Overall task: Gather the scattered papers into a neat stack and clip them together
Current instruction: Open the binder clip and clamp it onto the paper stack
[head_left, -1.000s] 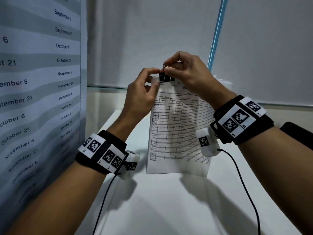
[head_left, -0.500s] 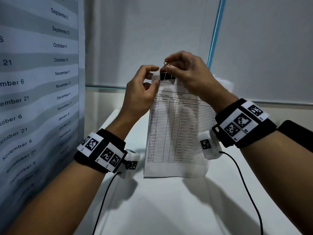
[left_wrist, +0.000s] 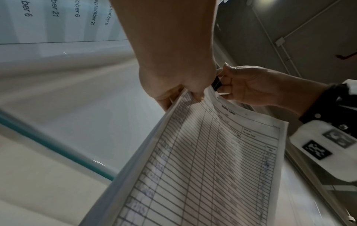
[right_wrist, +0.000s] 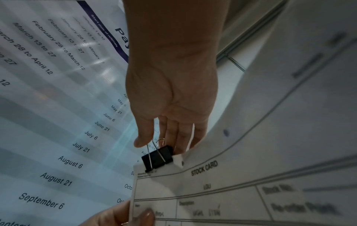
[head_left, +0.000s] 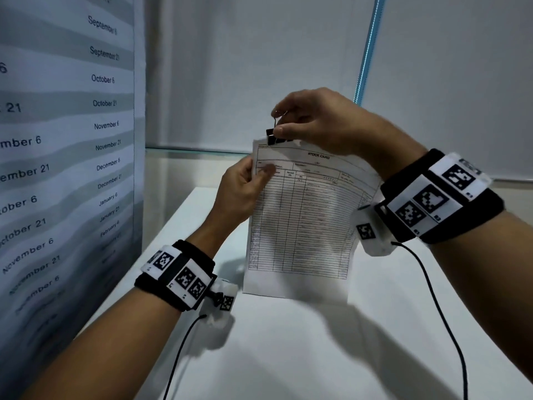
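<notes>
A stack of papers with a "STOCK CARD" form on top is held upright above the white table. A black binder clip sits on its top left corner. My right hand pinches the clip from above, thumb by the black body and a finger on the raised wire handle. In the right wrist view the clip grips the sheets' corner under my right hand. My left hand pinches the stack's left edge just below the clip, thumb on the front sheet. The left wrist view shows the papers and the clip.
The white table lies below the papers. A large poster of dates covers the wall close on the left. A pale wall with a teal strip stands behind. Black cables hang from both wrist cameras.
My left hand has slid down from the top edge beside the clip to the stack's left edge. The stack has tilted slightly. My right hand stays on the clip.
</notes>
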